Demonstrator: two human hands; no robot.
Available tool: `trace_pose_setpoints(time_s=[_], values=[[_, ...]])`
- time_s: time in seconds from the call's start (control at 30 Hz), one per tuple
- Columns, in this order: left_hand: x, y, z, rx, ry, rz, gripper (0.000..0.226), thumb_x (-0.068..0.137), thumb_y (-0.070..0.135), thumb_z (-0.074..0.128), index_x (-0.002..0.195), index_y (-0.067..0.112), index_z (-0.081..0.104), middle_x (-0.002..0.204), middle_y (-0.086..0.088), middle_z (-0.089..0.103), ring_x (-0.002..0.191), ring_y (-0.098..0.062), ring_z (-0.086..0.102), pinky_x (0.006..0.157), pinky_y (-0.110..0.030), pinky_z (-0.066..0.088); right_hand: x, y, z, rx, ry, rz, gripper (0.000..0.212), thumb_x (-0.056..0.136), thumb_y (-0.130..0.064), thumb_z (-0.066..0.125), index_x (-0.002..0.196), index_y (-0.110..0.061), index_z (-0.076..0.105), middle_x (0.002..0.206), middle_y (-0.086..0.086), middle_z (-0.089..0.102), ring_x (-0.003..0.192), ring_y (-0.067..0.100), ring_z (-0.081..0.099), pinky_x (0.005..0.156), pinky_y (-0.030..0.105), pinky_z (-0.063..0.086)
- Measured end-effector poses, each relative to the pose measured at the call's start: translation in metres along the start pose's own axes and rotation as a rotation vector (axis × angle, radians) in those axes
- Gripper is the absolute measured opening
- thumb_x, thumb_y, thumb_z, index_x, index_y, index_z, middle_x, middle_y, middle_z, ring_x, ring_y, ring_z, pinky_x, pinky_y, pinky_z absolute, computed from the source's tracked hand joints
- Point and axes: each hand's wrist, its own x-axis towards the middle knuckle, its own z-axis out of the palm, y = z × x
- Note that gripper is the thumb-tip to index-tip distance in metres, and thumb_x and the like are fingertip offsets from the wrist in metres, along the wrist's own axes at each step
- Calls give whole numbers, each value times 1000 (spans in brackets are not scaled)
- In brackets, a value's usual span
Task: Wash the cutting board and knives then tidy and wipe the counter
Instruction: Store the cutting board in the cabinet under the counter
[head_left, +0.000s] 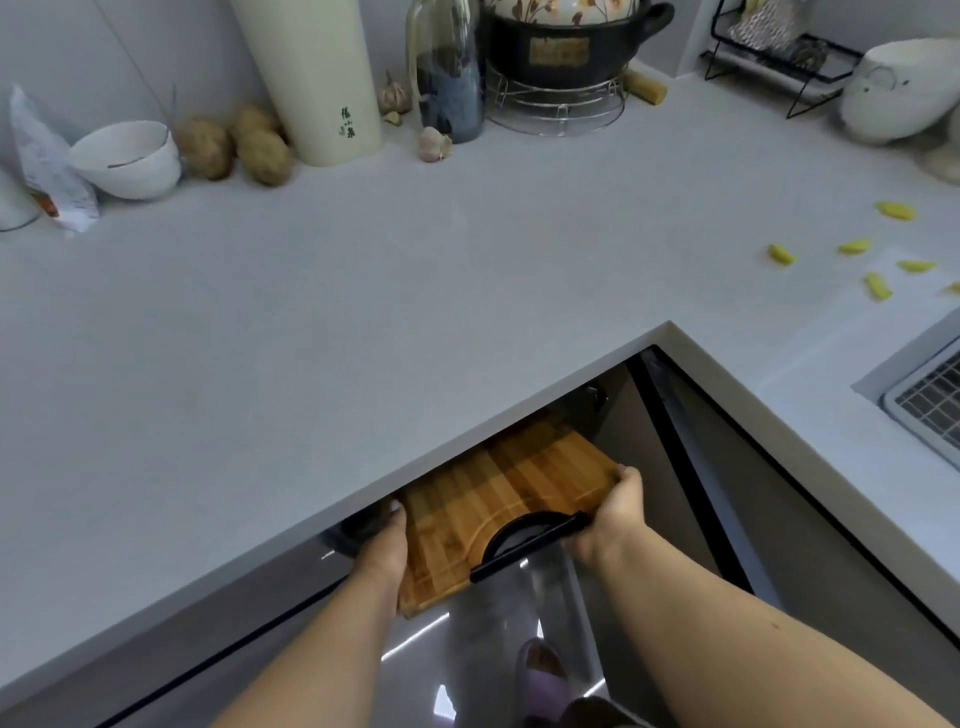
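Note:
A bamboo cutting board (488, 499) with a black handle (530, 543) hangs below the inner corner of the white counter (363, 291), its far end hidden under the counter's edge. My left hand (384, 540) holds its left edge, thumb along the side. My right hand (613, 514) grips its right edge beside the handle, fingers curled round the rim. No knives are in view.
Yellow peel scraps (878, 286) lie scattered on the counter at right, near the sink's rack (930, 405). Along the back wall stand a white bowl (127, 158), potatoes (234, 145), a cream canister (317, 78), a glass bottle (447, 73) and a black pot (566, 41).

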Motion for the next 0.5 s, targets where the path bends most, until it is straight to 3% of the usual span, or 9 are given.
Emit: trace_pose_setpoints(time_s=[0.07, 0.13, 0.23, 0.33, 0.43, 0.5], values=[[-12, -2, -1, 9, -131, -106, 78, 81, 75, 44, 137, 22, 37, 138, -16, 50, 121, -38, 51, 98, -52, 46, -5, 5, 6, -141, 21, 58, 59, 87, -66, 42, 108, -11, 49, 96, 19, 61, 83, 38, 60, 76, 50, 52], [-23, -9, 0, 94, -161, -122, 85, 66, 83, 51, 133, 34, 35, 136, -11, 49, 117, -37, 52, 85, -51, 54, -6, 6, 8, -196, 45, 94, 61, 86, -67, 45, 108, -11, 48, 90, 19, 59, 76, 36, 60, 61, 46, 49], [-27, -22, 6, -45, -178, -167, 102, 58, 84, 56, 143, 34, 30, 143, -15, 42, 119, -40, 50, 83, -51, 54, -1, 8, 8, -172, -2, 141, 75, 80, -74, 48, 121, -12, 48, 102, 21, 60, 88, 42, 62, 73, 52, 53], [-21, -26, 7, -178, -157, -201, 98, 66, 80, 56, 146, 32, 26, 145, -20, 36, 116, -44, 52, 92, -56, 50, 11, 18, 4, -97, -86, 171, 80, 79, -75, 47, 127, -11, 49, 110, 23, 60, 98, 45, 60, 92, 61, 46], [-16, -20, 4, -274, -193, -83, 85, 75, 69, 58, 145, 28, 33, 147, -13, 38, 129, -36, 44, 100, -53, 44, 20, 24, 5, -8, -153, 200, 79, 81, -72, 50, 132, -12, 48, 114, 23, 61, 102, 45, 61, 94, 62, 44], [-11, -15, 0, -289, -195, -16, 89, 72, 67, 62, 145, 26, 35, 148, -10, 40, 132, -31, 42, 106, -50, 40, 24, 25, 9, 17, -202, 212, 78, 82, -71, 50, 131, -11, 49, 117, 24, 63, 102, 46, 62, 92, 61, 47]])
